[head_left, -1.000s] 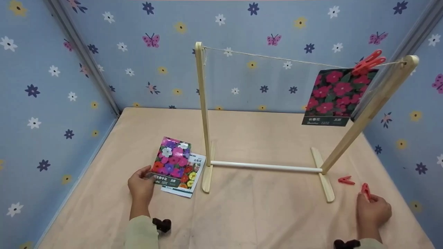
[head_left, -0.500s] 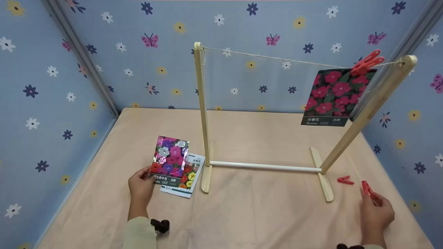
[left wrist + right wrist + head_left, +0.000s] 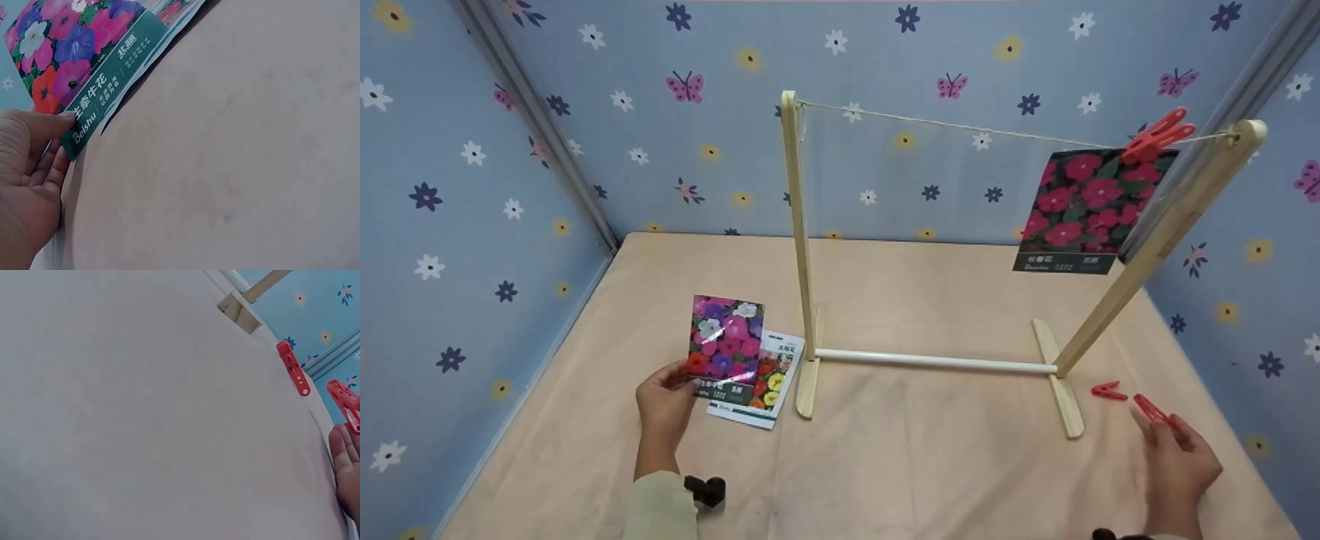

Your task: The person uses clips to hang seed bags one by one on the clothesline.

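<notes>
"Two hands are busy on my feed. What has just changed at your end?"

"The packet, first. Over the last second I've watched the left hand bring its packet slightly left and squarer to the head camera, so more of the other packet shows past its right edge."

"How is it gripped?"

"Thumb in front, fingers behind, closed to the packet's thickness at the lower left corner. It overlaps the other packet in my view; I can't tell whether they touch."

"And the other side?"

"The right hand pinches a red clip, thumb and fingers no further apart than the clip itself. A second ago that clip stood nearly upright; now it leans left, toward the spare clip lying on the bench. I can't make out whether its jaws are parted."

"What do you read into that?"

"I'd judge the packet is being singled out and the clip turned in the fingers, so each hand is settling its hold. Packet and clip are well apart, both well below the line. The hung packet stays under its top clip. My one worry: a corner grip might let the packet's far edge droop."
</notes>
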Action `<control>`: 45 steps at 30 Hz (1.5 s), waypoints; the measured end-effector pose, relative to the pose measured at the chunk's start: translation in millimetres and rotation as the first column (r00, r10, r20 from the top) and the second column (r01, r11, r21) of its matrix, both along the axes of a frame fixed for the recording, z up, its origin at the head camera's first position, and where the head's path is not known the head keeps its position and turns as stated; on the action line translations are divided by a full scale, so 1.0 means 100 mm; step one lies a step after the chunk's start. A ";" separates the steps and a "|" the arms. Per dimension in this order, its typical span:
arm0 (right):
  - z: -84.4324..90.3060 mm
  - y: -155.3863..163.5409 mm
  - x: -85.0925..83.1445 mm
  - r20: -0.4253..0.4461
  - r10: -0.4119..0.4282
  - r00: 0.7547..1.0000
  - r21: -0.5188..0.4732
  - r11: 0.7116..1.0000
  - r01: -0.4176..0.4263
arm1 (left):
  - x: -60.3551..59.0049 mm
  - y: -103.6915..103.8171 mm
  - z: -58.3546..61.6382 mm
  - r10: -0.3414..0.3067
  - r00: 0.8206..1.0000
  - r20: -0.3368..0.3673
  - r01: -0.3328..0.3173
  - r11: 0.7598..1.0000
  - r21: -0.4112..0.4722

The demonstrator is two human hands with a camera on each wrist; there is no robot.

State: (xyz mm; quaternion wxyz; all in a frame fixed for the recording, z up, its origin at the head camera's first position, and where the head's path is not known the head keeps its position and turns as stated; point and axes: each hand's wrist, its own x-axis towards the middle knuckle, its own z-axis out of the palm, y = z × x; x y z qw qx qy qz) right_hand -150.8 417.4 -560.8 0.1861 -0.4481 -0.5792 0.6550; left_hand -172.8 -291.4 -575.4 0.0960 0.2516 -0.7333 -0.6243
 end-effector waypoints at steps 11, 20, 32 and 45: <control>-0.04 0.00 0.05 -0.296 0.046 0.954 -0.206 0.972 -0.111 | 0.03 -0.10 0.03 0.009 1.000 0.000 -0.009 0.998 0.060; -0.02 -0.01 0.08 -0.374 0.056 0.926 -0.261 0.951 -0.163 | 0.08 -0.12 0.06 0.038 0.999 -0.007 -0.037 0.992 0.123; 0.06 -0.08 0.07 -0.395 0.028 0.918 -0.285 0.946 -0.152 | 0.14 -0.09 0.11 0.044 0.999 -0.028 -0.037 0.971 0.235; 0.15 -0.15 0.10 -0.522 0.106 0.846 -0.211 0.945 -0.249 | 0.18 0.03 0.16 -0.006 0.998 -0.060 0.016 0.986 0.166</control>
